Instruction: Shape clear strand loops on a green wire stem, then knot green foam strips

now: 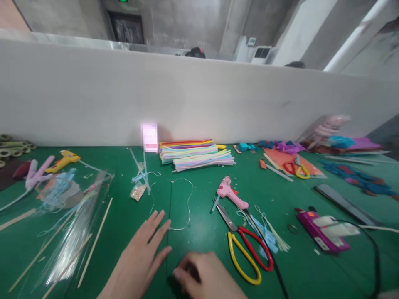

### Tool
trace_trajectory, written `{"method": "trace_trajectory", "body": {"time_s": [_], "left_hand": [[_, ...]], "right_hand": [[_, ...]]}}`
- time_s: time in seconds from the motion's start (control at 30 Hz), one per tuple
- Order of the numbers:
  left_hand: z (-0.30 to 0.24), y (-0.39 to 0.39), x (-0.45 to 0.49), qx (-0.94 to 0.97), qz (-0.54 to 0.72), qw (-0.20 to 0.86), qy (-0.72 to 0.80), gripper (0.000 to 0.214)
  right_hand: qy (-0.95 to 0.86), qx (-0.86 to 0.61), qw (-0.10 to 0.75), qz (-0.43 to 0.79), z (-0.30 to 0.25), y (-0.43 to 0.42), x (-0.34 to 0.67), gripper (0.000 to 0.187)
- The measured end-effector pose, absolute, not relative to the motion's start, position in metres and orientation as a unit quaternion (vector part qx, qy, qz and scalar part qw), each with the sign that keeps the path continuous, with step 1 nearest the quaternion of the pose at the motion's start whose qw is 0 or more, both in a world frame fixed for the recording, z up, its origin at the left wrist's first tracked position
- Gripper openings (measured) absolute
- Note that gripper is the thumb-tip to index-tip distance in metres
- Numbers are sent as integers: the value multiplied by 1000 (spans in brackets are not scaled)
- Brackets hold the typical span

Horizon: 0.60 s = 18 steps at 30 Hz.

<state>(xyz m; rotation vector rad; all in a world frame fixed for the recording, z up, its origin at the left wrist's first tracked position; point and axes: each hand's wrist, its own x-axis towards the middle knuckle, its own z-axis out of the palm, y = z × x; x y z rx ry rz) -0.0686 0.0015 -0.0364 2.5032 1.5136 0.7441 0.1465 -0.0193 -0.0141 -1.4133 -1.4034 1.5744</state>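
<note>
My left hand [145, 245] is flat and low over the green table, fingers stretched out and apart. Just past its fingertips, a thin pale wire [189, 207] curves in an open loop; whether a finger touches its near end I cannot tell. Close to the table at the bottom middle, my right hand [208, 276] is curled with thumb and fingers together; anything inside it is hidden. To its right lie scissors [232, 225] with one red and one yellow handle, blades slightly apart. A pink glue gun [229, 192] rests beyond them.
Pipe cleaners [199, 160] are heaped before the white partition [199, 99]. A small bag of beads [137, 192] lies left of the wire. Clear plastic sleeves [73, 236] and wooden sticks cover the left side. A purple power strip [322, 232] with cables is at right.
</note>
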Motion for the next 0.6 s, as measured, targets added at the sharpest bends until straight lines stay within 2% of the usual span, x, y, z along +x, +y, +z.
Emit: {"method": "trace_trajectory", "body": {"time_s": [0.1,0.17,0.23,0.3,0.37,0.43,0.5,0.6], "left_hand": [[-58,-17,-58,873,214,45,435,59],[-62,-24,-45,864,253,138,413,66],[-60,-28,-27,817,317,299,377,75],[-53,-27,-7,756,329,467,320,83],[-44,-23,9,718,275,563,303,72],[-36,-17,16,713,206,579,337,55],[-30,-13,13,735,162,539,379,41],[-27,-14,-13,759,173,463,423,45]], "right_hand": [[-436,-484,418,634,2,-7,177,45],[-391,-442,431,683,10,-3,191,59],[-364,-396,390,747,11,-5,195,63],[-347,-355,330,803,7,-9,190,58],[-338,-340,279,832,0,-13,185,54],[-331,-355,246,839,-8,-13,184,54],[-338,-388,224,827,-10,-10,193,51],[-392,-459,207,770,-3,-2,220,50]]}}
